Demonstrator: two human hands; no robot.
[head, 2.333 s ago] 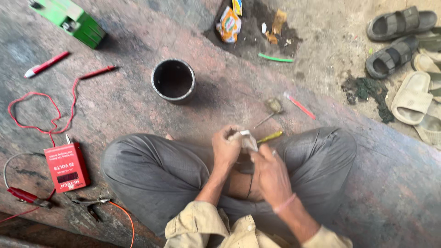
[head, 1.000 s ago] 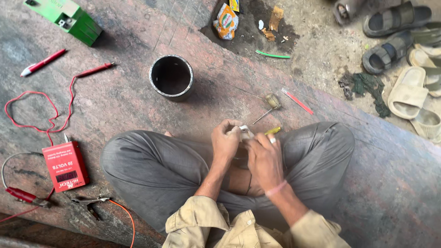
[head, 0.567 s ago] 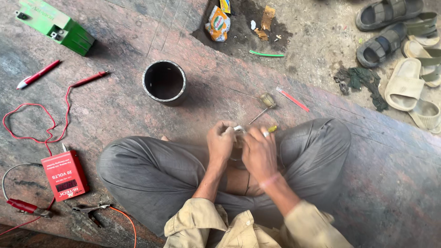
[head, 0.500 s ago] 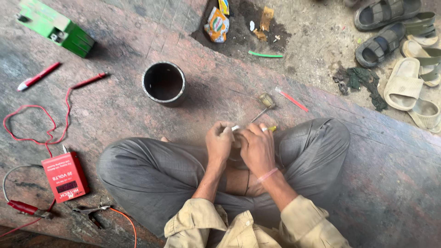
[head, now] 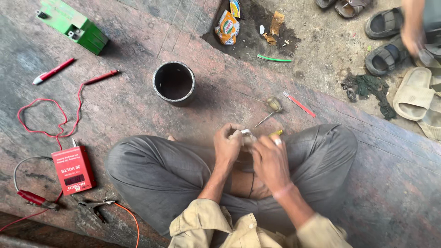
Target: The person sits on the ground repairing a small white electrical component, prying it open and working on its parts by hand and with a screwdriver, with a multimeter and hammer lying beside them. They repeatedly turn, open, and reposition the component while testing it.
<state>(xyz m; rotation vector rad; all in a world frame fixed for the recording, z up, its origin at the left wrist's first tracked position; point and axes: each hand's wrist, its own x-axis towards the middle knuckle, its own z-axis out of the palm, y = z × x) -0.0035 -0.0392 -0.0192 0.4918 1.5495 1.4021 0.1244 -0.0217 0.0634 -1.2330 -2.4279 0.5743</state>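
Both grips, left hand point(head: 228, 144) & right hand point(head: 270, 158), pinching small white part point(head: 246, 134); screwdriver point(head: 271, 108), black pot point(head: 174, 83) nearby.

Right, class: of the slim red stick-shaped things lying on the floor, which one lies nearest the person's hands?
The thin red stick right of the small screwdriver, just beyond the right hand. The red-and-white pen and red probe lie far to the left.

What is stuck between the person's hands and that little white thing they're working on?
Nothing visible is. The left hand grips the small white part directly, and the right hand touches it from the other side. Both hands sit together above the crossed legs.
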